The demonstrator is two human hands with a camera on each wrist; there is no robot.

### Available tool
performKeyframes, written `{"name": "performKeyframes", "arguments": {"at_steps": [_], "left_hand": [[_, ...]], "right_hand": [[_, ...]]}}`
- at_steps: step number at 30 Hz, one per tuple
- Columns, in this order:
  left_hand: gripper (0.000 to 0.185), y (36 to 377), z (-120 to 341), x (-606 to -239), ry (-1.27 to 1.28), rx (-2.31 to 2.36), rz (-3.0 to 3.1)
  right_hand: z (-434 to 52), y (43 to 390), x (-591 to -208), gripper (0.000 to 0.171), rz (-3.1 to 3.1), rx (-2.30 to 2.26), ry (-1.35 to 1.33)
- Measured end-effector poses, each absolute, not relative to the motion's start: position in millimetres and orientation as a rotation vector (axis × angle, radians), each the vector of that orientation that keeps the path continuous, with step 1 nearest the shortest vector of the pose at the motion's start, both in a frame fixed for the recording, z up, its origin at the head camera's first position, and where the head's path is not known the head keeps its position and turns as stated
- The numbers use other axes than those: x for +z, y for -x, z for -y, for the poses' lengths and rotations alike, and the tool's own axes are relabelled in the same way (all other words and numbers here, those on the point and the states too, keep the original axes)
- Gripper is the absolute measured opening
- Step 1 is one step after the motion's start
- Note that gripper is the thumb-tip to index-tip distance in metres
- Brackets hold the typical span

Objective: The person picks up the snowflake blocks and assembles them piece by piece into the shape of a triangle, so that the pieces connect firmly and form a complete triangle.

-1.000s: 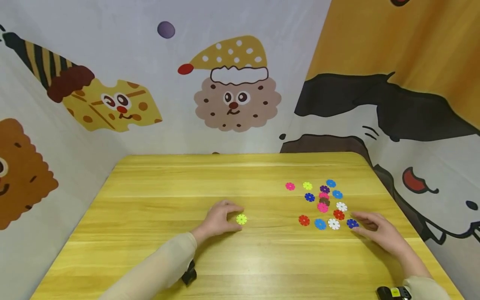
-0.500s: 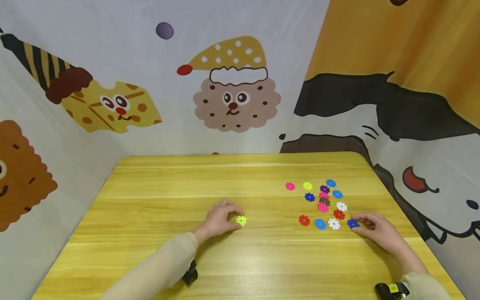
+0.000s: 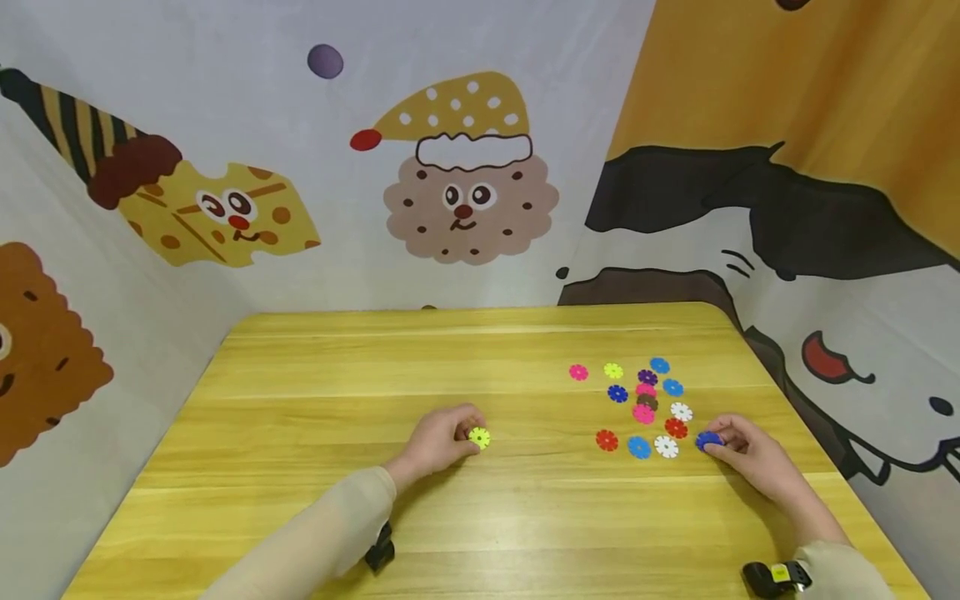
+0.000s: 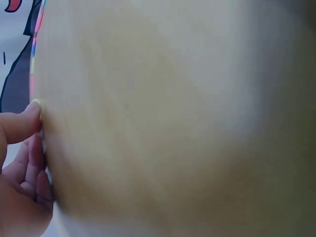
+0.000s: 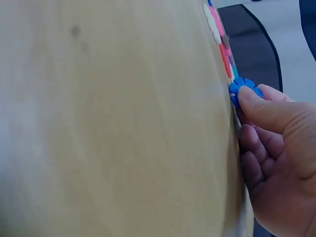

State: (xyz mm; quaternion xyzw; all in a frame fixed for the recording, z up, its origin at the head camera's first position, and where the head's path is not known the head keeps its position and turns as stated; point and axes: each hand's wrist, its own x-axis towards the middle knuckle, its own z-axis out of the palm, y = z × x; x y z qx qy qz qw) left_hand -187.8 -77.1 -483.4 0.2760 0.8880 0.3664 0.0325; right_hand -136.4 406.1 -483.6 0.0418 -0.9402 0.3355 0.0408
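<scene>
Near the middle of the table, my left hand (image 3: 441, 437) pinches a yellow notched flower-shaped disc (image 3: 480, 438) by its left side. In the left wrist view only a thin yellow edge shows at the thumb tip. At the right, my right hand (image 3: 753, 454) holds a dark blue notched disc (image 3: 708, 441) between thumb and fingers. The right wrist view shows that blue disc (image 5: 243, 89) tilted, the thumb lying over its face. Closest to the right hand are a white disc (image 3: 666, 447) and a red disc (image 3: 676, 427), both flat on the table.
Several more discs lie in a loose group at the table's right, among them a light blue one (image 3: 639, 447), a red one (image 3: 607, 440) and a pink one (image 3: 578, 372). Some overlap around a brown disc (image 3: 647, 403). Cartoon-printed cloth hangs behind the wooden table (image 3: 337, 358).
The fingers of both hands have drawn in and taken hold of their discs. The blue disc has tilted up and moved slightly away from the wearer; the yellow one has shifted slightly left.
</scene>
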Motion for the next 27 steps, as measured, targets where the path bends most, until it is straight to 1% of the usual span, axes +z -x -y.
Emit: {"name": "performKeyframes", "arguments": {"at_steps": [4,7,17,23,27], "left_hand": [[0.029,188.8,75.8,-476.7,-0.756,1.192,-2.688],[0.028,190.0,73.8,-470.4,-0.683,1.285,-2.629],[0.028,190.7,64.7,-451.0,-0.547,1.567,-2.475],[0.029,187.0,59.2,-450.4,-0.480,1.710,-2.388],[0.031,187.0,54.3,-453.1,-0.481,1.779,-2.342]], "right_hand": [[-388.9,139.2,-476.8,0.020,2.853,1.104,-0.152],[-369.1,145.3,-472.0,0.019,2.821,1.205,-0.223],[-282.1,169.4,-459.5,0.020,2.728,1.396,-0.479],[-227.9,178.1,-459.2,0.020,2.665,1.438,-0.519],[-200.6,182.6,-459.0,0.016,2.641,1.442,-0.498]]}}
